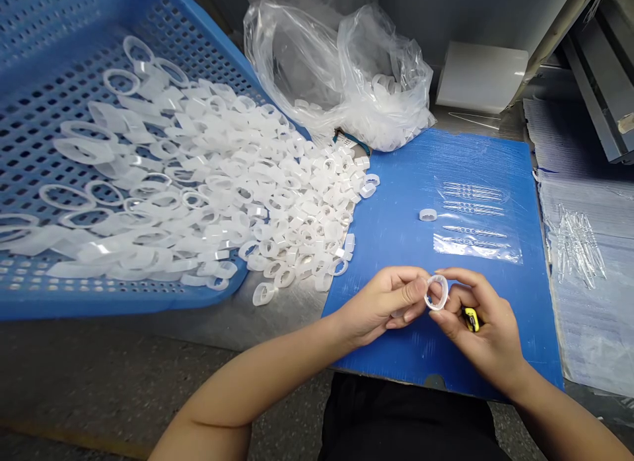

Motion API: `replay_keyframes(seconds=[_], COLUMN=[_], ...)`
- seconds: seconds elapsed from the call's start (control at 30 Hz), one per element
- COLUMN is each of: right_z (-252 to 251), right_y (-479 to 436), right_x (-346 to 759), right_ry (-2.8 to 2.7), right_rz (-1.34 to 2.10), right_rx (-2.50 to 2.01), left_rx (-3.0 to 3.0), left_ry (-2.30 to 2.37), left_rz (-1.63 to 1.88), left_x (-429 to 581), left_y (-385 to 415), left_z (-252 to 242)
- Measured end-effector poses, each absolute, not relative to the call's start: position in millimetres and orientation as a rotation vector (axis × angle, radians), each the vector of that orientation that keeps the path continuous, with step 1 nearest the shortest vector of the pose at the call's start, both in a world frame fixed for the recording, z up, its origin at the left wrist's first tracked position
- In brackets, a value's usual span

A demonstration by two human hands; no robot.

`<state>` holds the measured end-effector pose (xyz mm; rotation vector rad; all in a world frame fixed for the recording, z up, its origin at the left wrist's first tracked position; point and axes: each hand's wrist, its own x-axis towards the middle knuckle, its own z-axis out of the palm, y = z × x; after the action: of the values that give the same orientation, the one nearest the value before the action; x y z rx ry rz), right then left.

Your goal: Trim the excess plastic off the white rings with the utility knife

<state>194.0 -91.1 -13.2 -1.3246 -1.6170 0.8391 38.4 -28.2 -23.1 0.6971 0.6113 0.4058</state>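
The person is holding one translucent ring (436,292) above a blue corrugated plastic board (396,210). The left hand (381,306) is pinching the ring's edge between thumb and bent fingers, and the right hand (483,325) is gripping the other side with thumb and forefinger, while its lower fingers are curling around a small yellow object (471,319) whose kind cannot be told. Both hands are nearly closed. At the left, a perforated blue plastic crate (123,302) is carrying a large heap of soft, milky rings (257,203), and this heap is spreading over the crate's edge onto the brushed steel table (277,309) until it is touching the board. The rings are smooth and rounded, and some are wide, flattened bands. Behind the heap, a crumpled clear plastic bag (381,71) is holding more rings. On the board, a single ring (428,214) is lying just beside flat clear sleeves (473,233) with thin beaded strips inside. To the right of the board, pale ribbed sheets (584,302) are carrying a bundle of thin glassy pieces (577,243).
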Motion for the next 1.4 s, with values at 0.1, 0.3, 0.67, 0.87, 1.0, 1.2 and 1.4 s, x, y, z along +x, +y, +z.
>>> replay_keyframes(seconds=[0.1, 0.3, 0.67, 0.87, 1.0, 1.2, 1.4], right_z=[-13, -13, -13, -11, -9, -9, -11], right_y=[-90, -87, -83, -79, -79, -80, -81], right_x=[196, 197, 197, 197, 196, 196, 197], right_ry=[-1.618, -1.708, -1.366, -1.238, -1.232, -1.249, -1.289], right_rz=[0.812, 0.738, 1.31, 1.482, 1.486, 1.466, 1.432], right_rx=[-1.356, -1.376, -1.412, -1.4, -1.425, -1.425, -1.389], left_rx=[0.739, 0.867, 1.293, 1.368, 1.427, 1.464, 1.565], left_ry=[0.62, 0.673, 0.938, 0.966, 0.996, 1.002, 0.99], left_rz=[0.382, 0.347, 0.424, 0.363, 0.362, 0.364, 0.422], left_x=[39, 40, 38, 38, 38, 38, 39], left_y=[-28, -30, -31, -32, -32, -32, -34], left_z=[-22, -21, -9, -8, -7, -6, -9])
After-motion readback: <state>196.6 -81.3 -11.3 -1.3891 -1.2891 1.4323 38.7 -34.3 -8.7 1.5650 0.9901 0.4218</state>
